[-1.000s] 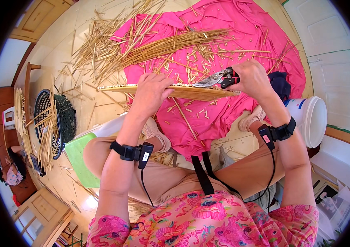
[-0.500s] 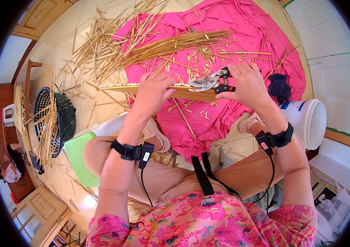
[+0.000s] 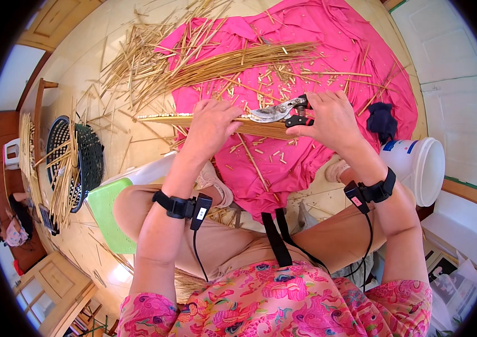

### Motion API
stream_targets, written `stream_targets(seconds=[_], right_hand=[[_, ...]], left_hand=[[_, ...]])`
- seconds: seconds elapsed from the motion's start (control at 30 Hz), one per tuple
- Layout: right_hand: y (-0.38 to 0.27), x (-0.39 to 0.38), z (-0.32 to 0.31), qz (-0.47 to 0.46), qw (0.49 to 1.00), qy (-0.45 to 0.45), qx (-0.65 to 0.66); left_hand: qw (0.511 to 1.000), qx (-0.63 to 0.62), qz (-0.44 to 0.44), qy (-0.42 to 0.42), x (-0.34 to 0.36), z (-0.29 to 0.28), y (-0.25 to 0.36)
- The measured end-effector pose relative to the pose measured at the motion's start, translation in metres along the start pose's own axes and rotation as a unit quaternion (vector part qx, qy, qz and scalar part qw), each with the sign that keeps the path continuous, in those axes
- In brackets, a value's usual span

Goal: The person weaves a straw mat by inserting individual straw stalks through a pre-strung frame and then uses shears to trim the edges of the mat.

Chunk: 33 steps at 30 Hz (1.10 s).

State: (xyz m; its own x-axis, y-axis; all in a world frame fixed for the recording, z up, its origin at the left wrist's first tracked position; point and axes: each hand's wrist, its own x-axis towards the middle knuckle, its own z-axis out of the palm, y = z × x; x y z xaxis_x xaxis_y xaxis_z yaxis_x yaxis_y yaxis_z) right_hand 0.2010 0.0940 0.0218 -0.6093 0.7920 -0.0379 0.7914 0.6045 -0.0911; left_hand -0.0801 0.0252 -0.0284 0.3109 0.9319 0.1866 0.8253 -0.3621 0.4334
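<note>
A flat panel of straw-coloured stalks [image 3: 266, 130], laid side by side, lies crosswise above my lap, its pale cut ends along the far edge. My left hand [image 3: 211, 126] is closed over the panel near its middle, fingers on the far edge and thumb on the near side. In my right hand [image 3: 332, 121] is a pair of pruning shears [image 3: 275, 112] with black handles. The blades point left and rest at the far edge of the panel, just right of my left fingers. The handles stand apart. Part of the grip is hidden behind my right fingers.
Pink cloth [image 3: 328, 33] covers the floor ahead, strewn with short cut bits. A stalk bundle [image 3: 249, 58] and loose stalks [image 3: 129, 56] lie beyond. A dark basket [image 3: 91, 163] stands left, near a green board [image 3: 103, 222]; a white bucket [image 3: 430, 171] and dark cloth [image 3: 381, 121] lie right.
My right hand and the shears have shifted a little to the left along the panel's far edge. My left hand keeps its hold.
</note>
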Motion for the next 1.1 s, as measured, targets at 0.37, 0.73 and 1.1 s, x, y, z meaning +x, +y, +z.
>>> stream_targets(seconds=[0.37, 0.73, 1.1], right_hand=[[0.008, 0.004, 0.002, -0.051, 0.997, 0.061, -0.002], [0.003, 0.005, 0.003, 0.005, 0.999, -0.027, 0.038], [0.013, 0.001, 0.018, -0.051, 0.997, 0.059, 0.008]], left_hand=[[1.000, 0.001, -0.007, 0.006, 0.000, 0.000, 0.001], [1.000, 0.009, -0.009, -0.006, 0.000, 0.000, -0.001], [1.000, 0.005, -0.016, -0.014, 0.002, -0.001, -0.003]])
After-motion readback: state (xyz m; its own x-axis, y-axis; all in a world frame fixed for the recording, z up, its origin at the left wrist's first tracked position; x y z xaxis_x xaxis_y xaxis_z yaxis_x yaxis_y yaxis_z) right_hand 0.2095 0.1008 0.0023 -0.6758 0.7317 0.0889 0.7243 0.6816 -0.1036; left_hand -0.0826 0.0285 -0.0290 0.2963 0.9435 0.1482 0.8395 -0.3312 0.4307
